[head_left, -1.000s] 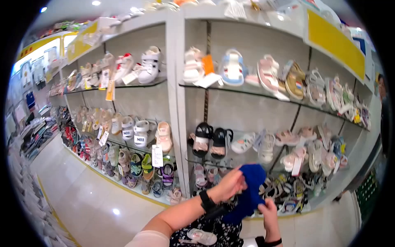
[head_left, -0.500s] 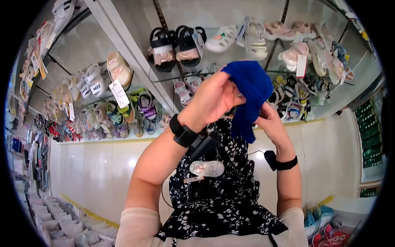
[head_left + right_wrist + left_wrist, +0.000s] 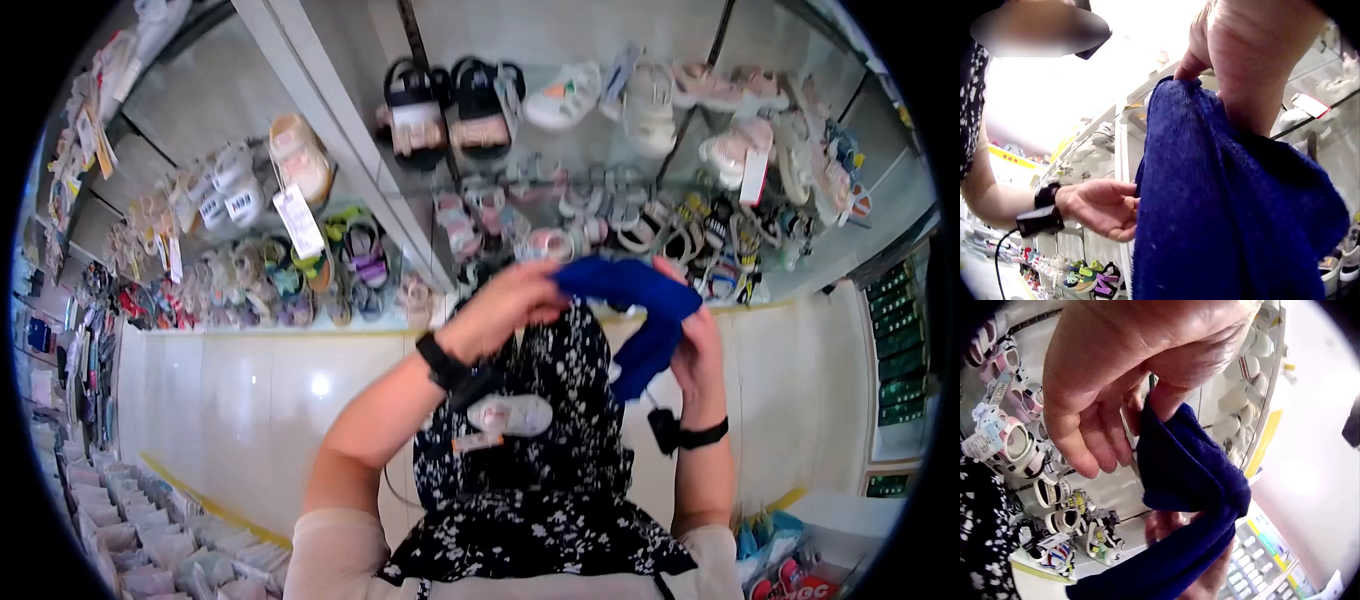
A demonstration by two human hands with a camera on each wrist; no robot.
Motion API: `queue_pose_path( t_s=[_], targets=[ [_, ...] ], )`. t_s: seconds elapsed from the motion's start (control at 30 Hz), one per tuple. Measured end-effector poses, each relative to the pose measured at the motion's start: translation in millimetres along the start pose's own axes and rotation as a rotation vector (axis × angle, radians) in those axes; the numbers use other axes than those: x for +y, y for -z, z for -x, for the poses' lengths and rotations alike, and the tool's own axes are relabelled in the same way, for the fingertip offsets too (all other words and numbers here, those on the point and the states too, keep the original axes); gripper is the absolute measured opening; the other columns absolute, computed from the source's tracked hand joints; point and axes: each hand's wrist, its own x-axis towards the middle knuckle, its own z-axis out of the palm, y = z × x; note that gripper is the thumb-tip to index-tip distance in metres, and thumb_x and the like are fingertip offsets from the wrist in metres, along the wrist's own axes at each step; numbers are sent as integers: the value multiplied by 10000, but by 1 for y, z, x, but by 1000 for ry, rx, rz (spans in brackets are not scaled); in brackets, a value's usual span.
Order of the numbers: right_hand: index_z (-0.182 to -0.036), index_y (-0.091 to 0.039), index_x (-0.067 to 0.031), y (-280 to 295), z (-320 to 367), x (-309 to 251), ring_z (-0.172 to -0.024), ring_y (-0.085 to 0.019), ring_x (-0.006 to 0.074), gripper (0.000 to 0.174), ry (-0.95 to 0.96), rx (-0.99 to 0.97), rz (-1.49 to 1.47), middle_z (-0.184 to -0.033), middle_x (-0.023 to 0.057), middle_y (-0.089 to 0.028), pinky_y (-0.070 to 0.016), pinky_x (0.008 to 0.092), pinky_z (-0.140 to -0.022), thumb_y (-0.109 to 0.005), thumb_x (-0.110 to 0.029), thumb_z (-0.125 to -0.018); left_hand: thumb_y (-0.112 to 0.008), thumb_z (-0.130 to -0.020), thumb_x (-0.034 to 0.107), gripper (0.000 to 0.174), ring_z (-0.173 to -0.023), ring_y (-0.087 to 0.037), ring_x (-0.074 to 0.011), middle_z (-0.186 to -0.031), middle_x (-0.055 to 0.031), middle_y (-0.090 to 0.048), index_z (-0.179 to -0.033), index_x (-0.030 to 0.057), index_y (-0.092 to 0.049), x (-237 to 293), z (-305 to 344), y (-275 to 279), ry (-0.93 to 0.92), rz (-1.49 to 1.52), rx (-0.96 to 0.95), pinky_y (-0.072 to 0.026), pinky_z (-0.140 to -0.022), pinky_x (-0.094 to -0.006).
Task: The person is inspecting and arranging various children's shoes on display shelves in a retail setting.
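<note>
Left hand (image 3: 505, 300) pinching one end of blue knit cloth (image 3: 640, 300), thumb against fingers. Right hand (image 3: 700, 345) gripping other end. Two-point hold is spreading cloth chest-high, loose tail hanging clear of floral dress (image 3: 560, 450), facing sandal shelving (image 3: 335, 150).

I am holding a blue cloth (image 3: 630, 285) up between my hands. My left hand (image 3: 505, 305) is pinching one end and my right hand (image 3: 703, 350) is gripping the other, in front of shelving (image 3: 330, 120) displaying sandals (image 3: 415, 100).
</note>
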Motion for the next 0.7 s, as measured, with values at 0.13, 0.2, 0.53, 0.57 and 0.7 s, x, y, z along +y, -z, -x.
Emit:
queue_pose_path(
  t_s=[0.13,0.2,0.53,0.57,0.7],
  targets=[
    [-1318,-405,66,18,5,5,-1233,-463,268,678,87,105,-291,-1410,185,-396,-353,377,-1048,-562,-367,-821,-575,-929,247,387,-1070,-556,-110,-1158,-51,-600,-1263,66,-502,-21,6,3,28,-234,-161,-446,-873,-238],
    [-1312,-416,41,35,7,11,-1213,-478,293,630,146,104,-381,-1393,205,-407,-378,407,-1031,-513,-391,-864,-535,-951,184,352,-1078,-547,-111,-1159,-46,-596,-1269,41,-493,-50,-4,17,-69,-373,-178,-440,-903,-246],
    [-1317,-458,-47,63,12,36,-1214,-481,319,496,160,299,-733,-1322,159,-501,-356,474,-1048,-444,-363,-935,-546,-939,153,310,-983,-562,-92,-1087,-38,-618,-1229,45,-540,-51,17,41,-65,-536,-59,-449,-863,-226],
    [-1308,-470,-48,67,11,40,-1204,-490,315,475,141,322,-729,-1307,148,-518,-361,474,-1044,-444,-345,-937,-546,-938,151,306,-973,-561,-89,-1083,-35,-618,-1226,49,-544,-48,16,42,-83,-549,-42,-448,-860,-224],
    [-1269,-504,-47,72,6,56,-1161,-524,312,423,36,301,-767,-1262,137,-556,-379,481,-1026,-467,-292,-927,-563,-913,168,299,-941,-607,-130,-1034,-68,-646,-1183,39,-563,-50,12,51,-118,-689,18,-475,-831,-258]
  ],
)
